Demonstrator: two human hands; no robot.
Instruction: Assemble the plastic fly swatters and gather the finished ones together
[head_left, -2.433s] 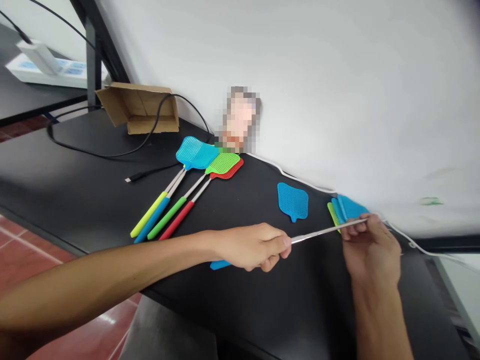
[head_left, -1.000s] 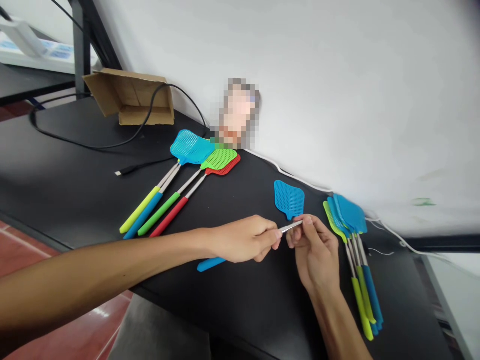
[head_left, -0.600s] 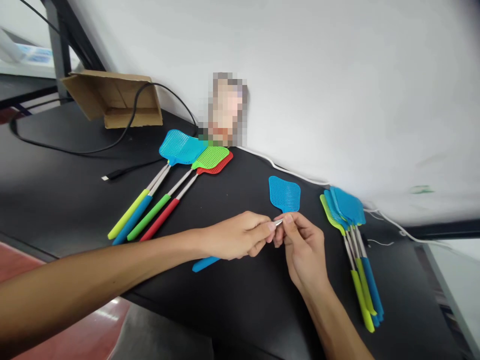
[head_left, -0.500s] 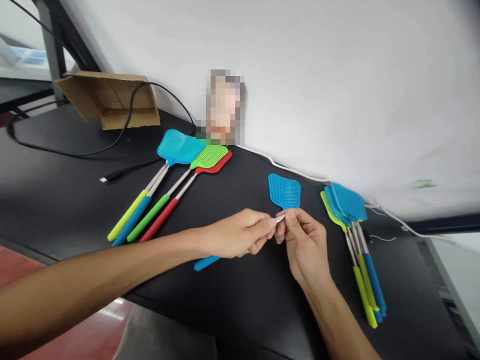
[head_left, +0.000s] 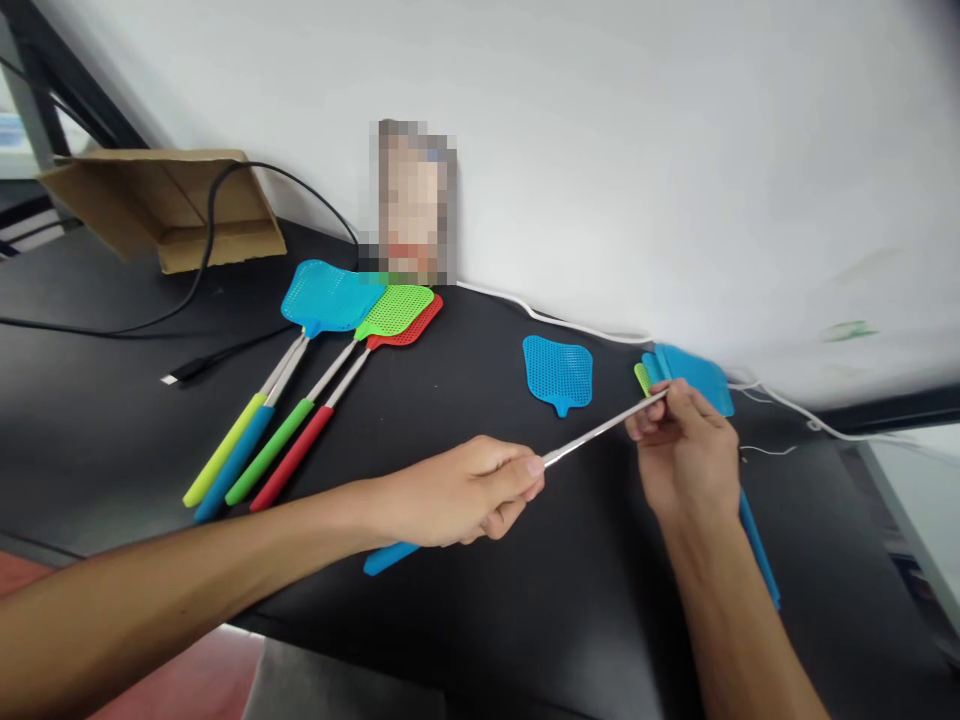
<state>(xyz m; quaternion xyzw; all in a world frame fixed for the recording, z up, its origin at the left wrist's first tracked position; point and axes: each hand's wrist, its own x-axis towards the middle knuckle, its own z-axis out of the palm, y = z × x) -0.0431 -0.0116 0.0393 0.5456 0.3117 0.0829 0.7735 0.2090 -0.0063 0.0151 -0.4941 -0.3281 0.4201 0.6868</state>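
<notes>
A telescopic metal rod with a blue grip stretches between my hands. My left hand is closed around it near the grip, most of which the hand and forearm hide. The far tip is pinched in the fingers of my right hand. A loose blue fly swatter head lies flat on the table behind the rod, touching neither hand. Behind my right hand, a stack of blue and lime fly swatters is partly covered by the hand and wrist.
On the left of the black table lie several fly swatters in blue, green and red. An open cardboard box, a black cable and a blurred-out upright object stand or lie behind. A white cord runs along the wall.
My right hand has moved right, drawing the rod out to a much longer length. My left hand keeps its grip. The view has shifted slightly to the right.
</notes>
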